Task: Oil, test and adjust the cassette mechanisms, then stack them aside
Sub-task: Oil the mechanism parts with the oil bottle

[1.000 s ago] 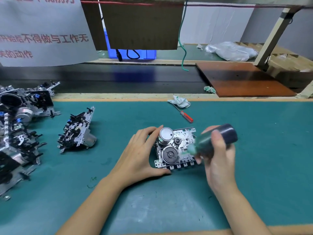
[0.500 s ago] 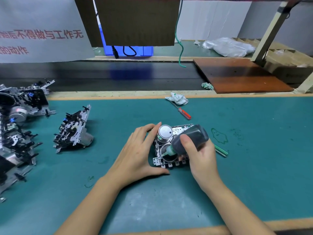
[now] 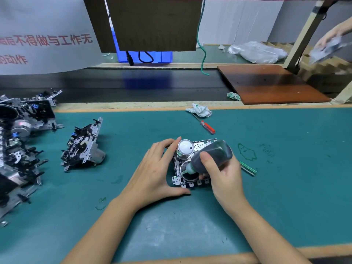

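A metal cassette mechanism [image 3: 185,149] with a round silver motor lies flat on the green mat [image 3: 285,197] at the centre. My left hand [image 3: 154,172] cups its left and near edges, thumb along the front. My right hand [image 3: 222,172] grips a dark oil bottle [image 3: 213,156], tilted down to the left, its green nozzle touching the flywheel area of the mechanism. The hand and bottle hide the mechanism's right side. Another mechanism [image 3: 82,144] stands on edge to the left, and several more are stacked [image 3: 19,141] at the far left.
A red-handled screwdriver [image 3: 207,127] and a crumpled rag [image 3: 199,110] lie behind the work. A green stick [image 3: 247,168] rests right of my right hand. A dark conveyor belt [image 3: 133,86] runs behind the mat. Another person's hand [image 3: 331,38] holds something at top right.
My right hand swung the oil bottle from beside the mechanism down and left until its nozzle sits over the flywheel. My left hand stayed on the mechanism. Another person's hand appeared at top right.
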{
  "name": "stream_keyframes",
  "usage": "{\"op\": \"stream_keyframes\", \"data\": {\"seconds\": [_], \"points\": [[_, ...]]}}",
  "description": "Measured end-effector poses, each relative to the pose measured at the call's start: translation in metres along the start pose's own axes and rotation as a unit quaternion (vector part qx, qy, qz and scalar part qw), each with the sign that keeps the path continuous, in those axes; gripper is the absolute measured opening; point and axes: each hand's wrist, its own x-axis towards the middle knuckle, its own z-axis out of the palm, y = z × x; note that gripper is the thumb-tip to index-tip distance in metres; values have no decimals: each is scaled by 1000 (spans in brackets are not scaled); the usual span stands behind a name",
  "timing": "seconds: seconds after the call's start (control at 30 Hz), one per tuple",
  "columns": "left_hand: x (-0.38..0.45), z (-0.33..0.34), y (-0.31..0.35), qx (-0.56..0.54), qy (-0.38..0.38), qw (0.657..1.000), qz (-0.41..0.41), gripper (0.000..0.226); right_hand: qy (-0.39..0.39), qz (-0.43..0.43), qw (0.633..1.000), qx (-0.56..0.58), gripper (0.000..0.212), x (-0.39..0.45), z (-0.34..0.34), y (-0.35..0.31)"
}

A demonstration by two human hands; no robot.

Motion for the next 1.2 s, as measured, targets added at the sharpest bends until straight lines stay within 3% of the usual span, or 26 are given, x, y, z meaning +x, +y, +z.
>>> {"op": "stream_keyframes", "data": {"seconds": [0.23, 0.67, 0.93, 1.07, 1.2], "points": [[0, 1, -1, -8, -3, 1000, -4, 114, 1, -4, 1000, 22, 15, -1, -2, -2], [0, 3, -2, -12, 2, 1000, -2, 113, -12, 10, 1000, 3, 33, 0, 0, 1], [0, 2, -2, -15, -3, 1000, -7, 113, -8, -1, 1000, 12, 28, -1, -1, 0], [0, 2, -3, -35, 2, 999, -8, 109, 55, -16, 997, 50, 28, 1, -4, -9], [2, 2, -6, -62, -1, 998, -15, 103, 146, 52, 972, 174, 36, 22, -19, -21]]}}
